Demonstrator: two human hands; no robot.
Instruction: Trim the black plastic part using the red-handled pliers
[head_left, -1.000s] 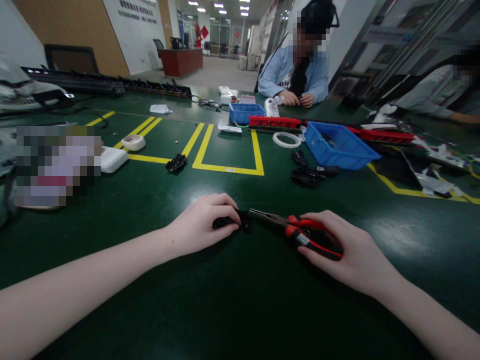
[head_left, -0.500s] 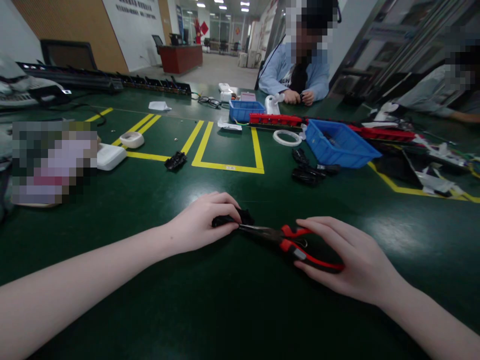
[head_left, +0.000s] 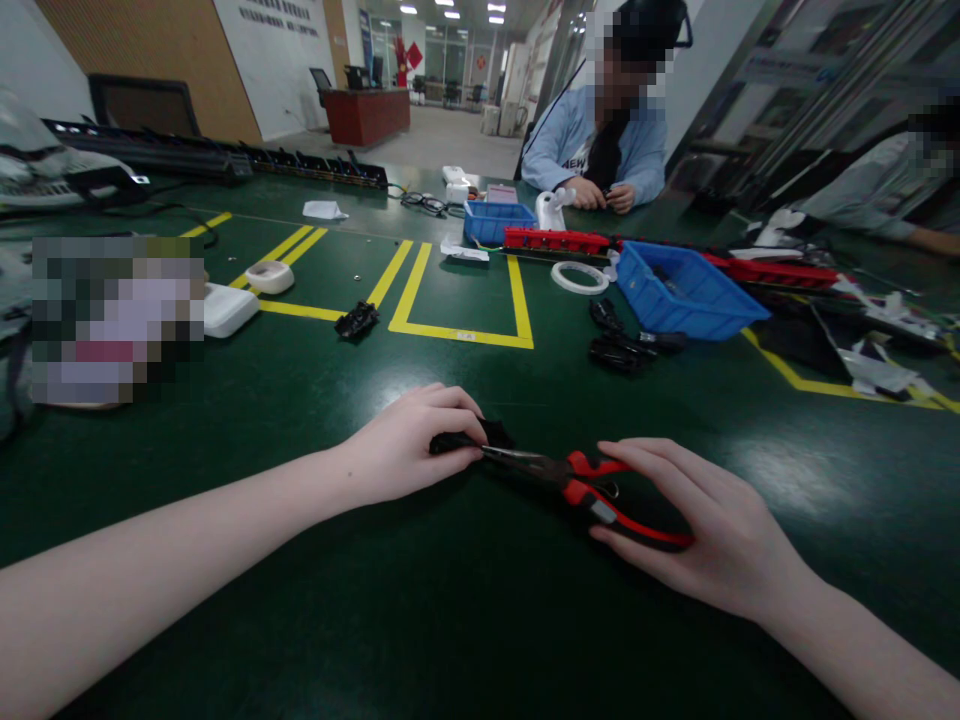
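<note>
My left hand (head_left: 409, 445) rests on the green table (head_left: 450, 600) with its fingers closed on a small black plastic part (head_left: 469, 438). My right hand (head_left: 697, 525) grips the red-and-black handles of long-nose pliers (head_left: 592, 485). The pliers' thin jaws point left and their tips meet the black part beside my left fingertips. Most of the part is hidden under my fingers.
Yellow tape lines (head_left: 457, 335) mark boxes on the table. Beyond lie a loose black part (head_left: 356, 320), more black parts (head_left: 622, 345), a blue bin (head_left: 682, 290), a smaller blue bin (head_left: 495, 220), red strips (head_left: 555, 240), a white ring (head_left: 579, 277) and white cases (head_left: 225, 305). Two people sit at the far side.
My right hand has swung the pliers left and slightly down, bringing the jaw tips from beside the black part into contact with it. My left hand has stayed in place.
</note>
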